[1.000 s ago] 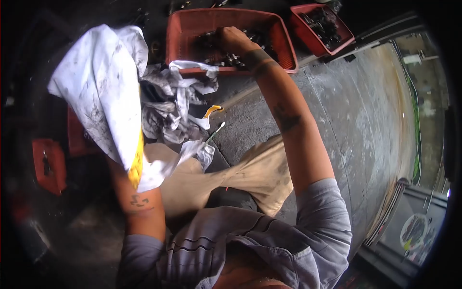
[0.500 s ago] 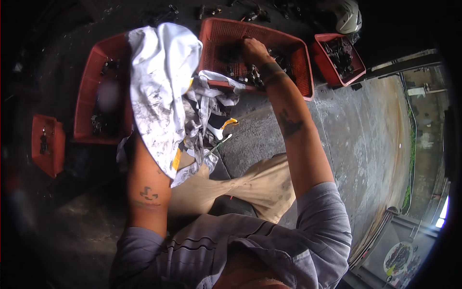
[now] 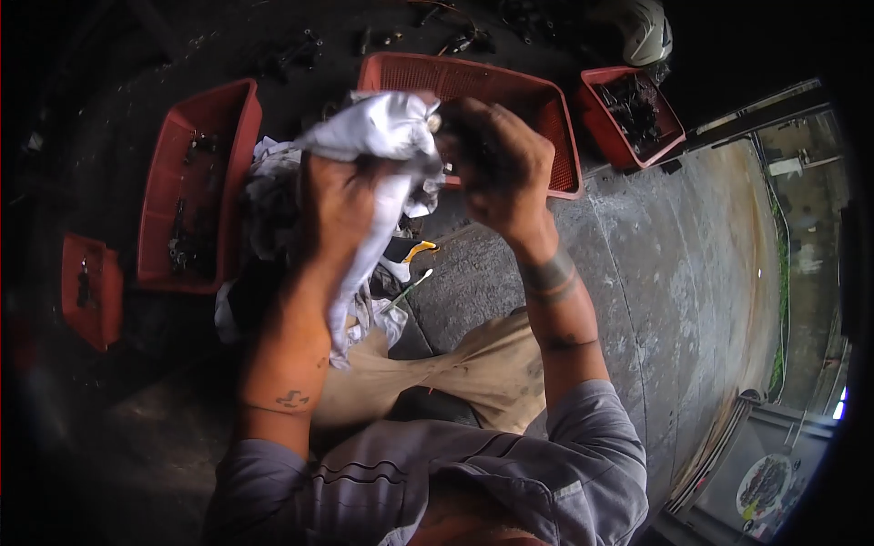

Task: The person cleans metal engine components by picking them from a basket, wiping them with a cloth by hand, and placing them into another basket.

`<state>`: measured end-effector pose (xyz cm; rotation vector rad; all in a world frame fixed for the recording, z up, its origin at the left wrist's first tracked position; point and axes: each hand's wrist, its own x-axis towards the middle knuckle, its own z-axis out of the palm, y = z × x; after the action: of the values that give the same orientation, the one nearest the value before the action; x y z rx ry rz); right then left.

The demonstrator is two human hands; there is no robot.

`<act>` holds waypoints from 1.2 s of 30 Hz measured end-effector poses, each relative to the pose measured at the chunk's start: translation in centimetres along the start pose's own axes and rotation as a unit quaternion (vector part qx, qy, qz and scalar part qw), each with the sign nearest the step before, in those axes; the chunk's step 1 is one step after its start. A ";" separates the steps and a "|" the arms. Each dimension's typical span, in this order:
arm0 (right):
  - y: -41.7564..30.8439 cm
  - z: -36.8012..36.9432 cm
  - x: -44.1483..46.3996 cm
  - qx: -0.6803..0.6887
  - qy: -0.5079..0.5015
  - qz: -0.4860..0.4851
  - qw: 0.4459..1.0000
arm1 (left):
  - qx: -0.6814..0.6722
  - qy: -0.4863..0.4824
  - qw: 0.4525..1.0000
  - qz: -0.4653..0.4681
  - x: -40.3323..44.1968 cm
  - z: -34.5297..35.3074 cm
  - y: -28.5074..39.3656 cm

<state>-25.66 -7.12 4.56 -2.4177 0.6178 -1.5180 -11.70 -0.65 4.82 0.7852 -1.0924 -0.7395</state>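
Note:
My left hand [image 3: 344, 196] is closed on a white cloth [image 3: 378, 127], which is bunched at the top and hangs down beside my forearm. Close to its right, my right hand [image 3: 505, 164] has its fingers curled round a dark object, too blurred to make out. Both hands are raised in front of the large red basket [image 3: 563, 136], partly hiding it. A heap of stained rags [image 3: 273, 196] lies behind and below my left hand, with a black and yellow piece [image 3: 417, 247] at its right side.
A long red tray [image 3: 159, 196] with metal parts stands on the left, beside a smaller red tray [image 3: 107, 300]. At the upper right are a red bin [image 3: 675, 136] of dark parts and a helmet [image 3: 648, 35]. More parts [image 3: 469, 39] lie beyond the basket.
My right hand has come out of the large basket toward me. My left hand, earlier covered by the spread cloth, now shows with the cloth bunched in it, near my right hand.

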 end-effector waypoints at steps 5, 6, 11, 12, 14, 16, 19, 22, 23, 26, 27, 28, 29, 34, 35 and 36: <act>-1.1 0.5 -2.0 -0.052 0.022 -0.039 0.998 | 0.274 -0.025 0.947 0.165 -0.3 -1.6 -0.6; -1.0 0.6 -2.3 -0.052 0.044 -0.049 0.996 | 0.317 -0.023 0.933 0.170 -0.4 -1.5 -0.5; -1.8 0.8 -2.7 -0.004 0.080 -0.009 0.997 | 0.272 -0.025 0.956 0.104 -0.5 -2.1 -1.4; -1.6 0.8 -2.8 0.008 0.100 0.005 0.995 | 0.025 -0.005 1.000 0.016 -0.6 -1.4 -2.1; -1.8 0.5 -2.9 0.017 0.141 0.035 0.989 | -0.139 -0.041 0.986 -0.077 -0.8 -0.6 -1.7; -1.9 0.1 -3.9 0.023 0.145 0.045 0.988 | -0.116 -0.075 0.985 -0.102 -1.0 0.0 -1.3; -2.2 0.3 -5.9 0.121 0.211 0.131 0.961 | 0.131 -0.089 0.987 0.033 -1.7 -0.1 -2.5; -3.0 0.2 -5.7 0.093 0.186 0.060 0.976 | 0.128 -0.093 0.987 0.027 -2.5 -0.7 -1.8; -3.2 0.3 -5.6 0.083 0.180 0.062 0.978 | 0.183 -0.079 0.973 0.113 -1.8 -0.4 -1.7; -3.1 0.1 -5.8 0.022 0.198 0.055 0.978 | 0.256 -0.086 0.955 0.127 -1.8 0.0 -1.5; -3.1 0.3 -5.8 0.038 0.227 0.060 0.971 | 0.196 -0.102 0.973 0.074 -1.8 0.1 -1.2; -3.2 0.0 -5.7 0.036 0.232 0.058 0.970 | 0.134 -0.120 0.983 0.019 -1.8 0.3 -0.7; -3.3 -0.5 -5.7 0.036 0.233 0.057 0.970 | 0.115 -0.158 0.981 0.021 -1.5 0.5 0.4; -4.1 -1.9 -5.4 0.091 0.231 0.014 0.969 | 0.111 -0.083 0.984 0.108 -2.6 1.0 0.0; -4.5 -1.7 -5.5 0.120 0.221 0.042 0.967 | 0.077 -0.070 0.988 0.110 -2.7 1.3 0.1; -4.7 -1.3 -5.5 0.116 0.229 0.035 0.966 | 0.045 -0.057 0.991 0.112 -2.7 1.4 0.2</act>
<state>-27.84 -0.42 2.60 -1.8623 0.5603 -2.0102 -13.78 1.49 4.06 0.6889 -1.3006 -0.5541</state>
